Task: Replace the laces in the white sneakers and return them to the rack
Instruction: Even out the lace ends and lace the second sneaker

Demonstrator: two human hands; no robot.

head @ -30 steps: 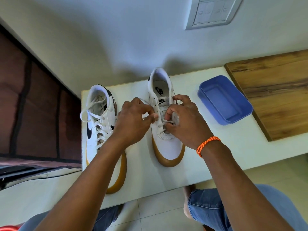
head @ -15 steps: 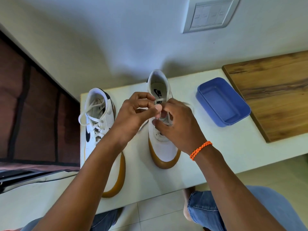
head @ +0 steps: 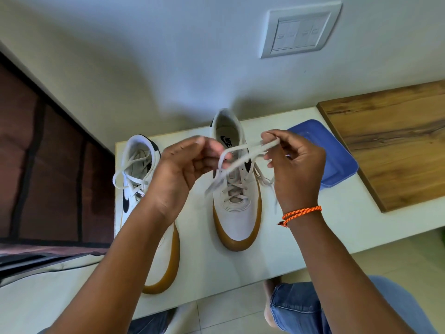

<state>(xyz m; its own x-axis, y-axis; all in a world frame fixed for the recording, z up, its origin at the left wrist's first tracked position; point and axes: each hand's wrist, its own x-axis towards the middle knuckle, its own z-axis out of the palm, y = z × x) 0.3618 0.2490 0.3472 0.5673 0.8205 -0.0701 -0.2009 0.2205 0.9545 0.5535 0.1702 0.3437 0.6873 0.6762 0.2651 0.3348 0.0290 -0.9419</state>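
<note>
Two white sneakers stood on the worktop (head: pixel 301 237): the laced sneaker (head: pixel 144 189) beneath the left hand (head: pixel 183 169), the other sneaker (head: pixel 237 208) below and between both hands. The left hand pinched the lace (head: pixel 243 153), whose loop the right hand (head: pixel 296 169) also pinched, with a blue tray (head: pixel 337 160) just behind that hand.

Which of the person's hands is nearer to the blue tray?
Right. The right hand holds the lace right beside the blue tray; the left hand is across the sneaker from it.
</note>
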